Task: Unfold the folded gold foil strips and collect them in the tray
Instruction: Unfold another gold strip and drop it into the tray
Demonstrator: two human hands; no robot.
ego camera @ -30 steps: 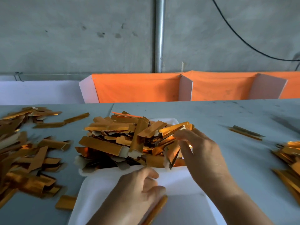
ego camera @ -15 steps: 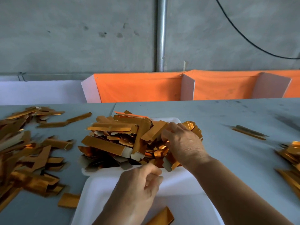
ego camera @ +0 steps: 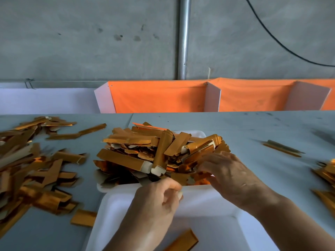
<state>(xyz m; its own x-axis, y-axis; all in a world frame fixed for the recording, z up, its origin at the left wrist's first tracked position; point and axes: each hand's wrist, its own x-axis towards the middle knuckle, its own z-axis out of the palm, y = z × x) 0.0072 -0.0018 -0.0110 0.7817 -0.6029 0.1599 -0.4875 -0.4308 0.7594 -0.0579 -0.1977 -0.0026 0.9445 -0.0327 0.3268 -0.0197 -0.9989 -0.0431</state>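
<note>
— Right hand (ego camera: 230, 175)?
— Palm down at the near right edge of the heaped gold foil strips (ego camera: 154, 153), fingers bent into the pile, tips pinching among the strips there. Exactly which strip, impossible to tell.

— Left hand (ego camera: 157, 201)?
— Just beside the right hand, nearer the body, over the near white tray (ego camera: 208, 201). Fingers curled, thumb against the forefinger at the tips. Something small and pale perhaps between them, but too little showing to tell; grip uncertain.

— Where the heap, then?
— Straight beyond both hands, piled high on a far white tray (ego camera: 197, 133), only a corner of rim and a bit of near edge showing under the strips. Touching the right fingers.

— Anything under the hands?
— One single gold strip (ego camera: 183, 240) lying flat in the near tray, below the left wrist, towards the body.

— Out to the left?
— Loose spread of gold strips (ego camera: 27, 165) on the grey table (ego camera: 253, 131), well apart from the left hand; one short piece (ego camera: 83, 217) just off the near tray's left rim.

— And to the right?
— A lone strip (ego camera: 282, 148) beyond the right hand, well apart; more gold pieces (ego camera: 326, 171) at the right border, blurred.

— Behind all that?
— Orange cloth partitions (ego camera: 157, 96) with white dividers, a concrete wall, a metal pipe (ego camera: 184, 38), a black cable (ego camera: 282, 44).
</note>
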